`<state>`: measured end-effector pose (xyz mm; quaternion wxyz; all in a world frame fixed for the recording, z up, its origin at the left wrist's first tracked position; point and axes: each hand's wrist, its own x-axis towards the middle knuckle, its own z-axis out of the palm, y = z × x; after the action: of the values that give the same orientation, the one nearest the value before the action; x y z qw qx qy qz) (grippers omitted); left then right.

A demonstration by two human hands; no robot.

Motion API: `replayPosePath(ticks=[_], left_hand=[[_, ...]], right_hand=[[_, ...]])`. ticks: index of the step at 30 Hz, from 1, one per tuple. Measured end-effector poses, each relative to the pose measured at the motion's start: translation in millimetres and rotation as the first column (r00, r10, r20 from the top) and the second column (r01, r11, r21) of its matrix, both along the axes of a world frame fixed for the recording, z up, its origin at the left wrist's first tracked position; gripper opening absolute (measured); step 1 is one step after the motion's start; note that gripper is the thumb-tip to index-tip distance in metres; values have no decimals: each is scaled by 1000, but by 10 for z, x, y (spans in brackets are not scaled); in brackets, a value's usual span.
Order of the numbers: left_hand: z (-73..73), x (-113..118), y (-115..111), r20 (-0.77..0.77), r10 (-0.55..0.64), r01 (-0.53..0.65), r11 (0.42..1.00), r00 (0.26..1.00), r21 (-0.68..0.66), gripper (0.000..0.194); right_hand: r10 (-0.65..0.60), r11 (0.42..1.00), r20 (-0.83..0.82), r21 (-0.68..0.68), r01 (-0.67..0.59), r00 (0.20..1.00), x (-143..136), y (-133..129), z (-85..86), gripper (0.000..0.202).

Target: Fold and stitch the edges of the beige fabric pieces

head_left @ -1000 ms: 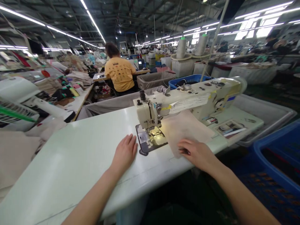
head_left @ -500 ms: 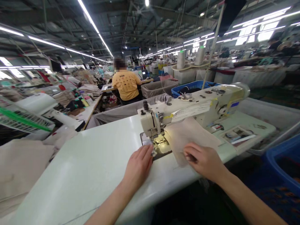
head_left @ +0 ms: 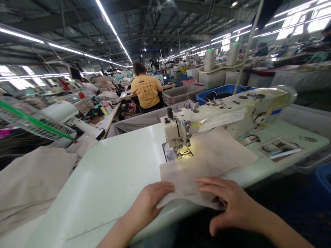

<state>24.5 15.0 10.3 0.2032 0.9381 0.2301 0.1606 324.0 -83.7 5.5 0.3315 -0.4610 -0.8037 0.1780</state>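
A beige fabric piece [head_left: 187,174] lies at the front of the sewing machine [head_left: 176,132], its far edge near the lit presser foot [head_left: 183,151]. My left hand [head_left: 152,198] grips its left edge, fingers together on top; the thumb is hidden. At the right side, my right hand [head_left: 230,203] has its fingers stretched over the cloth and its thumb held well apart below. The cloth sags over the table's front edge between both hands. More beige fabric [head_left: 227,151] spreads to the right under the machine arm.
A pale green table [head_left: 124,162] carries the machine. On its right are a small tool tray [head_left: 280,150] and a tiny box [head_left: 250,138]. Beige cloth [head_left: 33,175] is heaped at left beside a white fan [head_left: 62,113]. A person in a yellow shirt [head_left: 146,91] sits ahead.
A beige piece now lies in front of the presser foot, where bare table and plate showed. My left hand moved back from the plate onto it; my right hand came nearer and opened. The view shifted.
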Motion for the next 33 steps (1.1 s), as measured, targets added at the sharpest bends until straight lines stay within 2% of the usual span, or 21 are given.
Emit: replayPosePath(ticks=[2,3,5,7,9,12,14,15,19,21,24,27,28,31,33], left_hand=[[31,-219,-23,14,113,-111,991,994,-77,31],[55,-296,-32,14,160,-157,981,987,-116,30],[108,-374,-39,1,235,-231,953,972,-198,30],[149,-369,-28,-12,310,-301,912,951,-279,30],[155,-317,5,-1,416,-389,850,909,-356,34],[83,-226,79,-19,582,-515,704,813,-489,44],[11,-186,125,-61,634,-560,630,771,-538,49],[-21,-172,142,-74,647,-576,615,759,-538,49],[-88,-130,153,-71,680,-637,639,730,-431,45],[-96,-103,116,-72,705,-680,645,706,-349,43],[-111,-60,-3,-30,762,-739,617,647,-270,39],[-144,-37,-152,71,804,-773,588,590,-239,56],[-158,-37,-192,110,794,-764,606,598,-223,57],[-192,-52,-257,169,717,-695,697,676,-178,44],[-202,-60,-259,169,705,-684,710,689,-170,38]], right_hand=[[38,992,-47,-117,-43,998,16,-17,-10,77],[37,985,-71,-163,-49,997,-1,-9,-19,73],[-17,973,-140,-231,-16,990,-77,57,-56,54],[-145,954,-263,-291,65,954,-185,188,-119,32],[-332,910,-408,-377,174,850,-293,352,-194,32],[-555,824,-502,-444,354,663,-416,554,-286,36],[-614,789,-524,-431,438,591,-471,612,-322,36],[-617,787,-520,-412,459,591,-491,618,-332,34],[-578,805,-353,-391,445,735,-528,588,-330,22],[-555,805,-271,-413,426,786,-524,584,-312,23],[-546,802,-226,-418,427,806,-504,598,-287,30],[-558,796,-204,-406,449,804,-483,611,-289,33],[-558,796,-203,-403,451,805,-478,612,-296,33],[-543,807,-214,-397,436,812,-465,604,-329,33],[-532,817,-217,-384,430,818,-460,595,-353,32]])
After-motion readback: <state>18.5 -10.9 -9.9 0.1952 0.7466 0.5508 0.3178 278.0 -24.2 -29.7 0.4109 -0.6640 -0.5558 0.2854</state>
